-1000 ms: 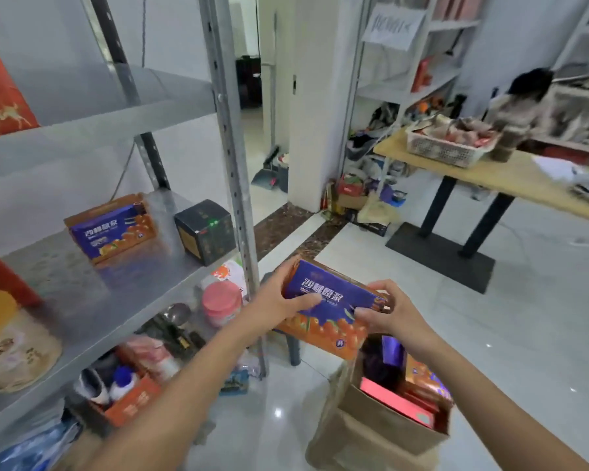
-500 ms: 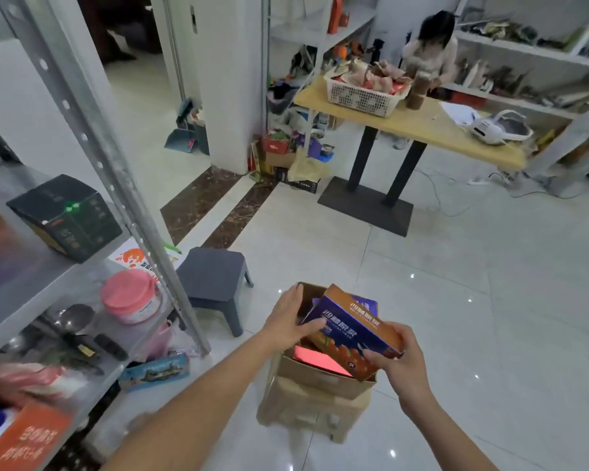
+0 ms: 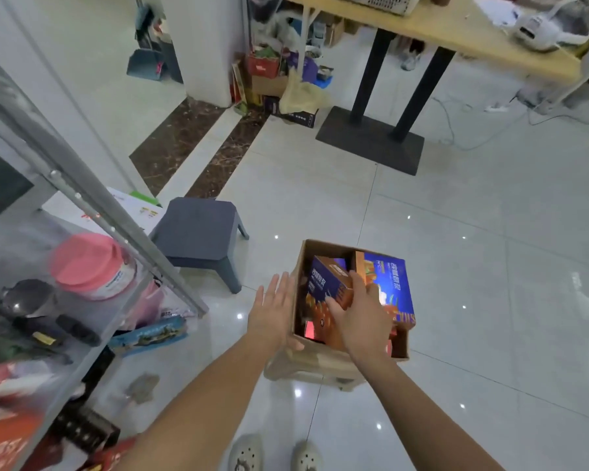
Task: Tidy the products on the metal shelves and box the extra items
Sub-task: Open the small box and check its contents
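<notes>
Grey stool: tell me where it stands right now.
In the head view, the stool stands on the tiled floor left of centre, between the shelf post and the cardboard box.

Deep blue and orange are being displayed on the product box (image 3: 323, 283), and the same colours are being repeated on the second carton (image 3: 391, 280). Plain brown is being shown by the cardboard box (image 3: 320, 358), slate grey by the stool (image 3: 198, 232), pink by the jar lid (image 3: 85, 260), veined dark brown by the floor strip (image 3: 170, 144).
</notes>
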`<state>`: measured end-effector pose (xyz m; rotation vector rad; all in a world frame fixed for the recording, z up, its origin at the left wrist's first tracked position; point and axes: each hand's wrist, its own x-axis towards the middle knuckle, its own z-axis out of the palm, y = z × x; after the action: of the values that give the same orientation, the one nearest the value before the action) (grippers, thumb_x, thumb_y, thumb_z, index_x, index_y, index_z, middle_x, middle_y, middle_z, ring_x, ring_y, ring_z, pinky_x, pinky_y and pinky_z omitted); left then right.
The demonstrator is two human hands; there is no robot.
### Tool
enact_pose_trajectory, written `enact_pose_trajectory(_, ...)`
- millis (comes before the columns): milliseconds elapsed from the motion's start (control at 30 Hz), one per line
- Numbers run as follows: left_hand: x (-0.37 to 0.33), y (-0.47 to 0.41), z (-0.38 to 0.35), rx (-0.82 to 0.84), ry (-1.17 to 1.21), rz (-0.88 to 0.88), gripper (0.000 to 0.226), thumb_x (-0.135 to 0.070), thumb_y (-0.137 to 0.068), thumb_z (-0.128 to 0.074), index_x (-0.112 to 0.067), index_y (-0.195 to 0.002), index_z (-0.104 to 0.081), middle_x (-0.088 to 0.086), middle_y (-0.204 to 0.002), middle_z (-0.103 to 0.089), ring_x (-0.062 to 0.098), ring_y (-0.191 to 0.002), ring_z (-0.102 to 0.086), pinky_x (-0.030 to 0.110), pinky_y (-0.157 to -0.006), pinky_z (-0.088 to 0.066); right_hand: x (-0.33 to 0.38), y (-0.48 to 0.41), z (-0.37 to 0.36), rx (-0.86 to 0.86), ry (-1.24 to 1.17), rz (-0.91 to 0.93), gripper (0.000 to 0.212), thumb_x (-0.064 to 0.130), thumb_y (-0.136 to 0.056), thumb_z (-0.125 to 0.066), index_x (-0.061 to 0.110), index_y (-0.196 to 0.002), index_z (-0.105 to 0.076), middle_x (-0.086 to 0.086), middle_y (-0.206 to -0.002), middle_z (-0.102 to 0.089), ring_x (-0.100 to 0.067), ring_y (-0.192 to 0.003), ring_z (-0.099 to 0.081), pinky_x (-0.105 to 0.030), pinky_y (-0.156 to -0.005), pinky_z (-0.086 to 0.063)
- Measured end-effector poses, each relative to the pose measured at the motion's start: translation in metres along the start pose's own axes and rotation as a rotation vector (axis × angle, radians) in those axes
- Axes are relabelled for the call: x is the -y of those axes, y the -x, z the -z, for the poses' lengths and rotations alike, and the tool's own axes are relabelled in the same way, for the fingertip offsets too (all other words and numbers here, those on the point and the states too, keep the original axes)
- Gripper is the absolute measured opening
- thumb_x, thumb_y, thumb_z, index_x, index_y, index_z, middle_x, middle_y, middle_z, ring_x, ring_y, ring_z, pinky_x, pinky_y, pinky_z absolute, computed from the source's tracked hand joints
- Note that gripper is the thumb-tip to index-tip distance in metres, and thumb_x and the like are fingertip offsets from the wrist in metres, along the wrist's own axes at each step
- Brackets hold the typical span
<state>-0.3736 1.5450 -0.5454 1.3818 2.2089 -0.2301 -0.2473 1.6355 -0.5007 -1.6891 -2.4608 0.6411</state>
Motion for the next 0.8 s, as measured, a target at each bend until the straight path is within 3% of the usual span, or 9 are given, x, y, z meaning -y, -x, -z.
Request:
enact_pose_trajectory(100,0.003,-0.007,-0.006,-0.011,-0.059,-0.032,0.131,-0.065,-0.077,-0.067,-0.006,-0.148,0.026,0.01,-0.16,0.025,0.028,-0.148,0.021,0.045,-0.121,0.006,0.015,-0.035,-0.012,0.101,0.223,0.07,0.047,0.051,-0.094,-0.05,0.022,-0.13,-0.045,-0.012,-0.131,-0.048,-0.031,-0.108,-0.057,-0.039,-0.082,-0.048)
enact_pose_trajectory(200,0.009,-0.014,-0.017,-0.024,-0.097,-0.045,0.131,-0.066,-0.077,-0.065,-0.005,-0.147,0.027,0.011,-0.159,0.027,0.029,-0.148,0.021,0.047,-0.122,0.005,0.021,-0.063,-0.028,0.108,0.511,0.272,0.053,0.054,-0.1,-0.027,0.018,-0.133,-0.047,-0.013,-0.14,-0.04,-0.031,-0.128,-0.038,-0.043,-0.102,-0.031)
enact_pose_trajectory(267,0.011,-0.019,-0.024,-0.028,-0.095,-0.044,0.13,-0.066,-0.078,-0.064,-0.005,-0.148,0.027,0.01,-0.159,0.027,0.028,-0.148,0.022,0.046,-0.122,0.005,0.014,-0.074,-0.041,0.185,0.684,0.358,0.06,0.054,-0.102,-0.016,0.021,-0.151,-0.027,-0.012,-0.159,-0.017,-0.03,-0.146,-0.014,-0.05,-0.117,-0.007)
enact_pose_trajectory(333,0.014,-0.025,-0.031,-0.012,-0.088,-0.049,0.128,-0.067,-0.078,-0.063,-0.007,-0.148,0.026,0.009,-0.16,0.027,0.027,-0.147,0.023,0.046,-0.122,0.006,0.0,-0.075,-0.055,0.275,0.823,0.366,0.064,0.056,-0.101,-0.007,0.023,-0.156,-0.003,-0.007,-0.164,0.006,-0.028,-0.15,0.011,-0.056,-0.116,0.014)
enact_pose_trajectory(367,0.016,-0.026,-0.034,-0.001,-0.1,-0.051,0.127,-0.067,-0.079,-0.062,-0.007,-0.149,0.026,0.009,-0.16,0.027,0.027,-0.147,0.024,0.047,-0.122,0.006,-0.007,-0.073,-0.061,0.297,0.866,0.364,0.065,0.056,-0.1,-0.004,0.022,-0.155,0.002,-0.007,-0.163,0.011,-0.027,-0.148,0.017,-0.057,-0.115,0.017)
enact_pose_trajectory(467,0.028,-0.022,-0.034,-0.033,-0.176,-0.008,0.119,-0.068,-0.084,-0.054,-0.01,-0.149,0.027,0.01,-0.159,0.029,0.028,-0.147,0.024,0.047,-0.121,0.008,-0.008,-0.067,-0.06,0.248,0.842,0.409,0.065,0.053,-0.102,-0.005,0.018,-0.156,0.003,-0.007,-0.163,0.012,-0.026,-0.148,0.019,-0.055,-0.116,0.015)
enact_pose_trajectory(600,0.051,0.013,-0.009,-0.203,-0.114,0.245,0.096,-0.064,-0.095,-0.033,-0.014,-0.143,0.033,0.009,-0.158,0.03,0.027,-0.146,0.024,0.045,-0.119,0.01,0.027,-0.075,-0.016,0.149,0.726,0.541,0.065,0.053,-0.102,-0.009,0.019,-0.155,0.005,-0.005,-0.163,0.013,-0.023,-0.149,0.016,-0.05,-0.116,0.017)
enact_pose_trajectory(700,0.079,0.059,0.035,-0.394,-0.047,0.462,0.09,-0.064,-0.096,-0.027,-0.013,-0.146,0.028,0.011,-0.152,0.034,0.029,-0.148,0.02,0.045,-0.12,0.007,0.092,-0.083,0.027,0.066,0.71,0.735,0.068,0.058,-0.095,0.005,0.021,-0.151,0.018,-0.004,-0.161,0.02,-0.024,-0.147,0.021,-0.05,-0.114,0.021)
enact_pose_trajectory(800,0.121,0.126,0.088,-0.547,-0.051,0.67,0.085,-0.061,-0.099,-0.02,-0.012,-0.143,0.033,0.012,-0.151,0.036,0.03,-0.146,0.023,0.046,-0.12,0.011,0.186,-0.062,0.067,-0.013,0.589,0.995,0.076,0.061,-0.088,0.013,0.022,-0.153,0.011,-0.002,-0.162,0.013,-0.022,-0.149,0.015,-0.047,-0.117,0.017)
